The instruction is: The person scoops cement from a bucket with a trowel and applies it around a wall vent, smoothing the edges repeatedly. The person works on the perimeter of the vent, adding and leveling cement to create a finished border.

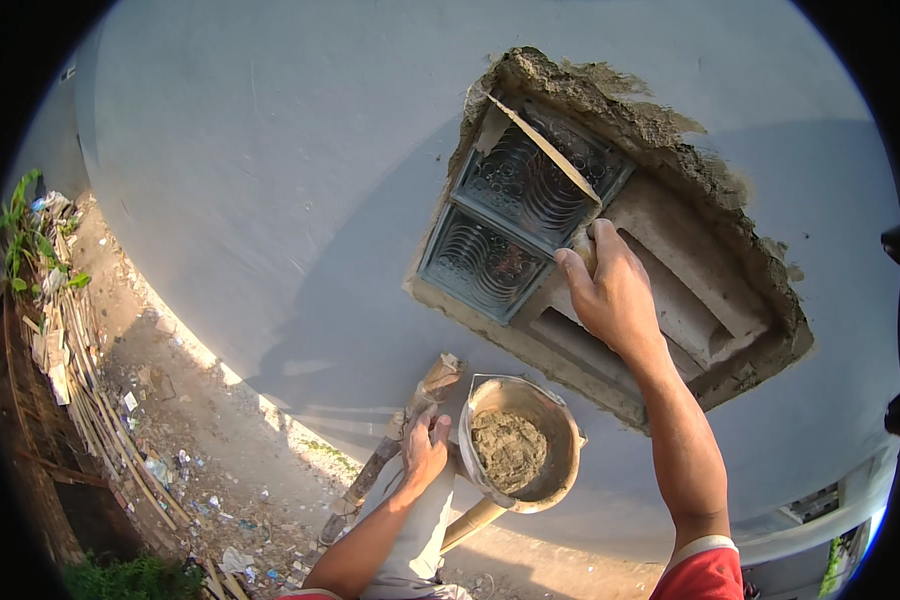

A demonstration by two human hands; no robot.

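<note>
My right hand (pixel 610 280) grips the handle of a trowel (pixel 550 155), its narrow blade seen nearly edge-on in front of two patterned glass blocks (pixel 495 260). The blocks sit in a rough-edged wall opening, beside a pale slotted concrete vent block (pixel 690 260). Uneven mortar (pixel 660 120) lines the opening's upper edge. Lower down, my left hand (pixel 426 450) has its fingers curled at a bamboo pole (pixel 385 450), close to the bucket's left side. The bucket (pixel 568 470) holds grey-brown wet mortar (pixel 508 450).
A smooth grey wall (pixel 270 130) fills most of the view. Another bamboo pole (pixel 475 525) runs below the bucket. Far below lies littered ground (pixel 180 400), with bamboo strips (pixel 100 410) and green plants (pixel 30 235) at the left.
</note>
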